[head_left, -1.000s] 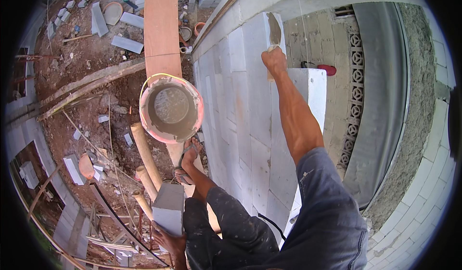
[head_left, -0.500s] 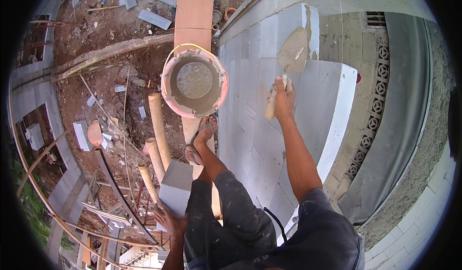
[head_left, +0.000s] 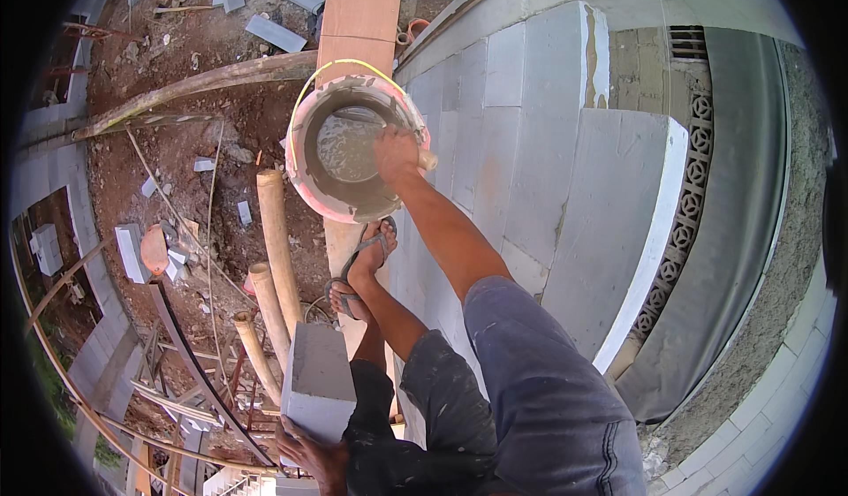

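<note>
My right hand (head_left: 397,153) is closed round a trowel, its pale handle (head_left: 427,159) sticking out over the right side of a bucket (head_left: 305,182). The trowel's blade dips into the bucket, mostly hidden against the wet grey mortar (head_left: 346,150). The pinkish bucket has a mortar-crusted rim and a raised yellow handle. Low on the left, my left hand (head_left: 309,452) grips the lower end of a light grey building block (head_left: 320,363), which is held up beside my leg.
The bucket stands on a plank (head_left: 358,28) beside a grey block wall (head_left: 521,160). Mortar coats part of the wall's top edge (head_left: 590,54). Bamboo poles (head_left: 279,240) rise left of the plank. Far below, rubble and blocks lie on brown ground (head_left: 177,72).
My right hand has moved left from the wall top to the bucket, taking the trowel down into it. The left hand still holds the block.
</note>
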Demonstrator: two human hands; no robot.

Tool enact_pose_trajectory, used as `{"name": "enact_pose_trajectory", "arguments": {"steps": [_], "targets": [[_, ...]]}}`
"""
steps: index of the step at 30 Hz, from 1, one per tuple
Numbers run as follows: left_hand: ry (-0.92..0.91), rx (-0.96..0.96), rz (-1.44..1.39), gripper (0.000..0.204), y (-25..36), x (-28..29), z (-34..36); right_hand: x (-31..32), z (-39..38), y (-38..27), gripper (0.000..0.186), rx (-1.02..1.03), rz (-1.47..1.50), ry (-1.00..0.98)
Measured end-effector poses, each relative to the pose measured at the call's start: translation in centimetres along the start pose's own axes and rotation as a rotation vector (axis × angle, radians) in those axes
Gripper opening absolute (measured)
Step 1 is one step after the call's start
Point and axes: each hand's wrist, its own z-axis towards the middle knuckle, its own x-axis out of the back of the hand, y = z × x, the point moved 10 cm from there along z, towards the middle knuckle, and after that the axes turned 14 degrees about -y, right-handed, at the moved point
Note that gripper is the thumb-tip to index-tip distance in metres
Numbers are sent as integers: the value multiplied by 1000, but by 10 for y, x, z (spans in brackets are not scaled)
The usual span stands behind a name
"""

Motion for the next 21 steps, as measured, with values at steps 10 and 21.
{"name": "enact_pose_trajectory", "arguments": {"steps": [10, 21], "targets": [[-48, 170, -104, 110, -23, -9, -7, -29, -14, -26, 33, 234, 85, -305], [-86, 130, -66, 116, -32, -17, -13, -66, -64, 54, 44, 272, 284, -248]]}}
